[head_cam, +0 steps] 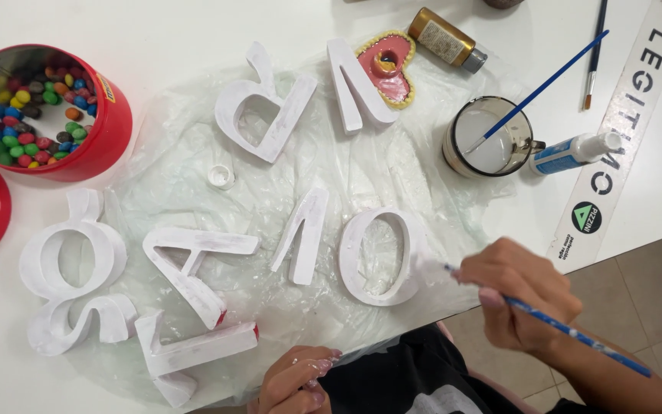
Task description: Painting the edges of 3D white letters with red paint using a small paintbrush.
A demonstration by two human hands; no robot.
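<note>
Seven white block letters lie on a plastic sheet (392, 165) as a right hand (519, 295) paints the ring-shaped letter (381, 257).

Its grip is clenched on a blue paintbrush (568, 331), bristles at the ring's right edge, near the bench (155, 31) front. The left hand (296, 381) rests loosely curled and empty at the bench edge. The sheet apparently catches drips; a cup of white paint (490, 139) stands within reach.

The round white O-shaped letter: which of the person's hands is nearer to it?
The right hand, holding a blue paintbrush, is just beside the O-shaped letter. The left hand rests lower, at the table edge, farther away.
</note>
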